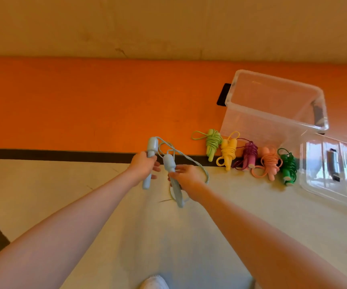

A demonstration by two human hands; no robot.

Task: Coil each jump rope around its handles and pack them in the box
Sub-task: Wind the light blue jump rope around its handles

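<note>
Both hands grip the pale blue plastic jump rope: the left hand is closed round one handle, the right hand round the other. These handles stand side by side, near-parallel, long axes running near to far, cord looping loose beyond. Right and farther off, the clear plastic box is nearer the right hand, past five coiled ropes on the floor.

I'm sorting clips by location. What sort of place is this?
Probably a gym or activity room, seen looking down at the floor. The signs: a pale floor with a black line bordering an orange strip, and coiled jump ropes beside a clear box.
</note>
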